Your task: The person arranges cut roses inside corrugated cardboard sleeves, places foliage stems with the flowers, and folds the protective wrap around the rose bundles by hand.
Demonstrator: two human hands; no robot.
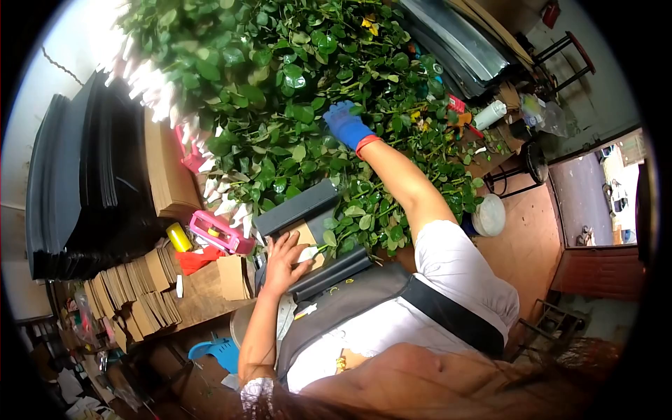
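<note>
My left hand (283,262) is bare and open, its fingers spread over a cardboard sheet (302,236) in front of my body. Beside its thumb lies a flower head in a white sleeve (308,253), with a green leafy stem running right. A dark grey padded block (297,208) lies just beyond those fingers. In a blue glove with a red cuff, my right hand (345,124) reaches out onto the big pile of leafy flower stems (280,133). Its fingers look stretched out and touch the leaves; their tips are partly hidden. No stem is visibly held there.
White-sleeved flower heads (150,87) line the pile's left side. A pink tape dispenser (220,232), a yellow roll (178,238) and cardboard pieces (136,290) lie left. Black sheets (77,182) stand behind them. At right are a white bottle (488,115) and white bucket (488,215).
</note>
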